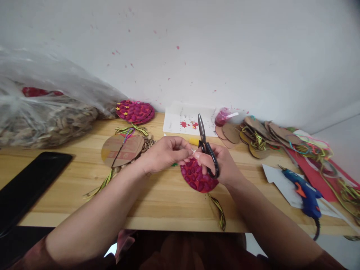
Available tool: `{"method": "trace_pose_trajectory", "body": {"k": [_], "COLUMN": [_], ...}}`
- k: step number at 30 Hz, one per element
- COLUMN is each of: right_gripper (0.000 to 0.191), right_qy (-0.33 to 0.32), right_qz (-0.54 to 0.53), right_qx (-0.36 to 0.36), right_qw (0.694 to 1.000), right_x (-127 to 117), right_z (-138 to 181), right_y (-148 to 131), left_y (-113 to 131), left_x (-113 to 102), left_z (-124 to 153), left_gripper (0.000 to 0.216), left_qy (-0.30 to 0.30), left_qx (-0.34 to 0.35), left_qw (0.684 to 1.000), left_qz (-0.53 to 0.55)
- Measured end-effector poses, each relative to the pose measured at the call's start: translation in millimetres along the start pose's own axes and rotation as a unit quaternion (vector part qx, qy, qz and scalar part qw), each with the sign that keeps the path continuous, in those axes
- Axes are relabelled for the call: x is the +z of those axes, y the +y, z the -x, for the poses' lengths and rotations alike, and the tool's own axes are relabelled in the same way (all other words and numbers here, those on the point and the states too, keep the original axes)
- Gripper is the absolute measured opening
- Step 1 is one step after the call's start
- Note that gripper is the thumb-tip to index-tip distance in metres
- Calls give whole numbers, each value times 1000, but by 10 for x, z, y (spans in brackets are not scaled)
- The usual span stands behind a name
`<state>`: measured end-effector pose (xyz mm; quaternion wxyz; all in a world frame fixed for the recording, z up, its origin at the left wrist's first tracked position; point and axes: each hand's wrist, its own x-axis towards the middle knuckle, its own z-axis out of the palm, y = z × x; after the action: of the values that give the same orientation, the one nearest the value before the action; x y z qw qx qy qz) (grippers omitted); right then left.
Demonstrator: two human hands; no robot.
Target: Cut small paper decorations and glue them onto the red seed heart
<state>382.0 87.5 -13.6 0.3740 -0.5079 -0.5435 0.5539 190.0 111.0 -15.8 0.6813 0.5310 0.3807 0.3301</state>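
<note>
My left hand (173, 152) is closed in a pinch, its fingertips meeting those of my right hand (218, 161) at a tiny white piece (193, 151) too small to name. Black-handled scissors (208, 150) hang on my right hand, blades pointing up and away, while its thumb and finger press together at the white piece. Beneath both hands lies a round red disc (197, 178) covered with magenta-painted, shell-like pieces, partly hidden by my fingers. From its near edge a yellow-green and black thread tassel (218, 213) trails over the wooden table (157, 210).
Left are a black tablet-like slab (36, 183), a clear plastic bag (56, 108) of brown shells, a cardboard disc (122, 150) and stacked magenta discs (136, 111). White paper (173, 120) bears red stars. Right lie a blue glue gun (305, 193), a paint cup (222, 117) and cardboard rounds (258, 129).
</note>
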Motion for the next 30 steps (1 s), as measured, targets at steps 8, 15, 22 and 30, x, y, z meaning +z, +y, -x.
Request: {"method": "trace_pose_trajectory", "body": {"k": [8, 15, 22, 30], "right_gripper": [40, 42, 39, 33], "right_qy": [-25, -40, -66, -79], "right_qz": [0, 78, 130, 176], "right_qx": [24, 7, -1, 5], "right_qw": [999, 996, 989, 981], "right_x": [-83, -37, -130, -205], "right_z": [-22, 31, 31, 30], "right_y": [39, -31, -49, -85], "left_y": [75, 108, 149, 145], "left_x": [-35, -48, -83, -95], "left_z": [3, 0, 2, 9], "left_gripper": [21, 25, 25, 25], "left_qy": [116, 149, 167, 156], "left_qx": [17, 55, 72, 70], "left_qw": [987, 966, 958, 965], "left_qz": [111, 206, 221, 200]}}
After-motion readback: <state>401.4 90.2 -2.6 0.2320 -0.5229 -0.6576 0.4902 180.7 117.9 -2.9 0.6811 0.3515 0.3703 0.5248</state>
